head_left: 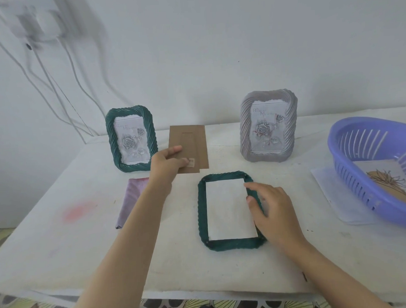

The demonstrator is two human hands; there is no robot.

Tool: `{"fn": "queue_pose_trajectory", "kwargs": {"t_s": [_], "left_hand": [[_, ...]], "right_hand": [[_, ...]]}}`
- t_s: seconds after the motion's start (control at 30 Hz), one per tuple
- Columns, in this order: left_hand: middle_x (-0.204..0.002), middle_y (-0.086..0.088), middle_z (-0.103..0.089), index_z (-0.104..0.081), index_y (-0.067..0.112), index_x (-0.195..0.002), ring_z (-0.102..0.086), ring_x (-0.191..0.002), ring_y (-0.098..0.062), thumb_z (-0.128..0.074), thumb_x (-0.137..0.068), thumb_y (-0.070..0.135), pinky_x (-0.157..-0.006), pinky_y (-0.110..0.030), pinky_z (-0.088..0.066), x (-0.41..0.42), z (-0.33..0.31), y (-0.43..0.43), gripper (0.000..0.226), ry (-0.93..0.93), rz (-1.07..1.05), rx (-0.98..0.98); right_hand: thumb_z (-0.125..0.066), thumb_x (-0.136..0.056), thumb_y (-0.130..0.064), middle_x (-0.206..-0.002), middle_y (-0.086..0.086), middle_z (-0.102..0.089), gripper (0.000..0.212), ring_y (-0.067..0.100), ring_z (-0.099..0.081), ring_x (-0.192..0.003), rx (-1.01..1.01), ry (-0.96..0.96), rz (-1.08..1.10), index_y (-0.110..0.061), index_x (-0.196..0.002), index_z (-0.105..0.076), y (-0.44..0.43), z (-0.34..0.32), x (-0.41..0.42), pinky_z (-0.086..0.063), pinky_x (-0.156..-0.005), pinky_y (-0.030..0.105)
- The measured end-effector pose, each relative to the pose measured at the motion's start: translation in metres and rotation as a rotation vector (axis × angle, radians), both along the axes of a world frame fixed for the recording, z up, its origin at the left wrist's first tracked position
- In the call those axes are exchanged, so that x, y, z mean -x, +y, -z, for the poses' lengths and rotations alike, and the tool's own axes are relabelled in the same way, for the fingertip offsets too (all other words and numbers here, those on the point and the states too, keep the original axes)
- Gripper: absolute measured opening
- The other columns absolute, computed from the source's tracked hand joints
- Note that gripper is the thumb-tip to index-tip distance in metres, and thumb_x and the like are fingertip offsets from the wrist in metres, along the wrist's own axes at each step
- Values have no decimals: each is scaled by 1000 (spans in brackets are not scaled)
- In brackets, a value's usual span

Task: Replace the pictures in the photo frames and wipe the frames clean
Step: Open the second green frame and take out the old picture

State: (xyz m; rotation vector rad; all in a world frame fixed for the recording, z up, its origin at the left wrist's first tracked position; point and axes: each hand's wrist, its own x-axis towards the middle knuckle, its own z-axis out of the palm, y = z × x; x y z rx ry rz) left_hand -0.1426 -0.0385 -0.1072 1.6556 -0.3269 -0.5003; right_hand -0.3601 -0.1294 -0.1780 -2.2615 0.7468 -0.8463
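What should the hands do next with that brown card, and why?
Probably bring the brown backing board, which the left hand grips, over onto the face-down green frame. White paper already lies inside it, uncovered, and the right hand rests on its edge.

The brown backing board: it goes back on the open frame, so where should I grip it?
Pinch its near edge, coming from the front, as the left hand does. The brown backing board lies flat on the table, so only an edge offers purchase.
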Motion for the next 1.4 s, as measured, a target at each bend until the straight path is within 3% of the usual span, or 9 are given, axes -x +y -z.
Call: {"fn": "queue_pose_trajectory", "kwargs": {"t_s": [0.13, 0.3, 0.47, 0.67, 0.77, 0.87, 1.1, 1.27, 1.4], "left_hand": [[-92, -9, -64, -61, 10, -100, -62, -81, -22, -62, -76, -13, -93, -38, -48, 32, 5, 7, 33, 101, 121, 100], [-102, -14, -65, -63, 17, -92, -62, -86, -24, -63, -75, -12, -87, -37, -50, 68, 23, 21, 34, 168, 237, 81], [-98, -6, -65, -63, 16, -95, -64, -80, -12, -66, -76, -8, -66, -20, -52, 82, 33, 41, 32, 127, 331, 53], [-106, 3, -67, -65, 33, -103, -63, -94, -12, -76, -73, 13, -82, -26, -51, 85, 45, 61, 38, -78, 440, -37], [-130, 30, -46, -49, 50, -121, -34, -128, 8, -80, -66, 38, -102, -17, -28, 80, 50, 73, 64, -323, 476, -175], [-147, 26, -16, -23, 64, -130, 2, -140, 5, -80, -50, 57, -113, -31, -13, 75, 54, 81, 98, -340, 551, -318], [-142, 26, 1, -6, 59, -135, 15, -141, -10, -84, -56, 45, -116, -41, -5, 73, 61, 85, 112, -377, 586, -508], [-142, 27, 1, -5, 57, -138, 15, -139, -7, -84, -55, 48, -116, -40, -4, 71, 64, 86, 114, -386, 592, -509], [-146, 26, 3, -9, 46, -141, 19, -132, 7, -80, -62, 48, -117, -32, 7, 68, 64, 83, 106, -483, 664, -511]], "right_hand": [[-56, -89, -18, -103, -10, -65, 28, 4, -58, -83, -449, -206, -39, -33, -113, -57, -8, -26, -13, -42, -76, 9], [-58, -88, -12, -98, -2, -68, 34, 7, -66, -69, -810, -349, -52, -25, -119, -55, -17, -45, -26, -50, -62, 17], [-58, -83, 4, -84, -3, -69, 33, 4, -62, -62, -805, -295, -84, -17, -110, -61, -18, -41, -25, -49, -58, 15], [-63, -80, 1, -84, 6, -64, 32, 9, -57, -67, -775, -176, -125, -26, -96, -67, -16, -31, -19, -47, -61, 18], [-62, -80, 4, -90, 12, -65, 32, 12, -58, -73, -794, -164, -115, -21, -100, -67, -18, -29, -15, -48, -59, 15], [-61, -80, 6, -87, 8, -63, 32, 12, -58, -72, -795, -128, -99, -16, -103, -67, -19, -28, -11, -49, -55, 13], [-62, -79, 4, -91, 8, -65, 31, 13, -57, -61, -738, -7, -76, -20, -99, -66, -20, -23, -9, -48, -52, 14], [-64, -80, -1, -87, -4, -60, 28, 0, -52, -41, -630, 93, -84, -20, -100, -65, -23, -24, -13, -45, -49, 9], [-64, -80, -3, -93, 4, -64, 27, 10, -55, -46, -561, 145, -82, -23, -97, -64, -25, -23, -18, -46, -50, 9]]}}
